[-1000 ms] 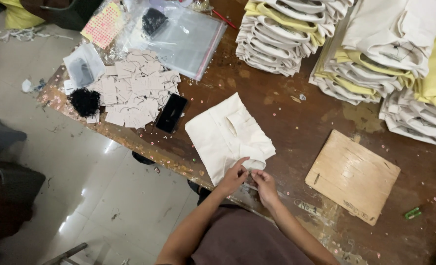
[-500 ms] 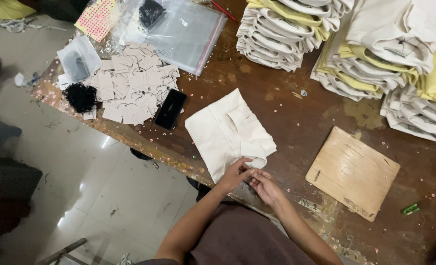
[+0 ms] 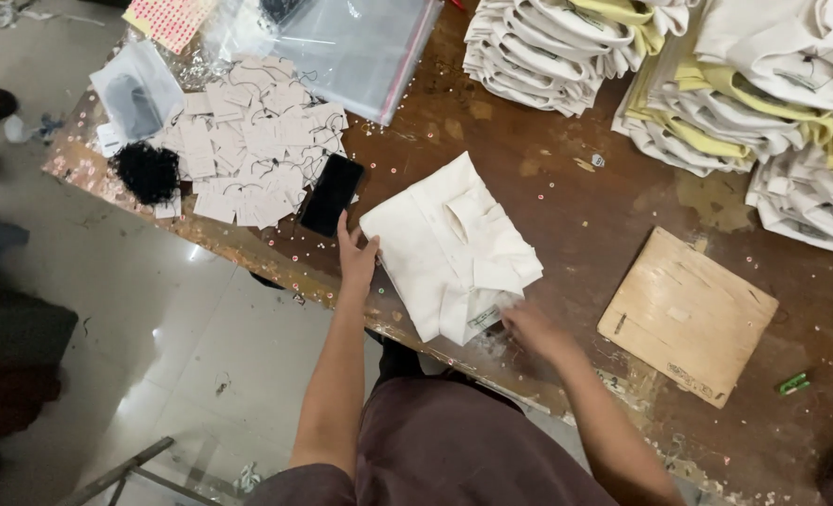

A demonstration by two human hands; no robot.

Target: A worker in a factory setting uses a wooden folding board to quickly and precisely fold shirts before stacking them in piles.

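Shirt point(image 3: 449, 248): folded, cream, flat on the table point(image 3: 576, 201); I place everything else by it.
Tags point(image 3: 247, 141): paper pile well left of the shirt.
Phone point(image 3: 332, 194): black, just left of the shirt.
Left hand point(image 3: 355, 258): I see it flat and open, fingers on the shirt's left edge.
Right hand point(image 3: 529, 323): at the shirt's lower right corner; blurred, so I cannot tell its grip.
Board point(image 3: 686, 314): wooden, right of the shirt.

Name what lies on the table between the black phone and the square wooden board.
In the head view, the folded cream shirt lies between the black phone and the wooden board, with the left hand at its edge and the right hand beside it.
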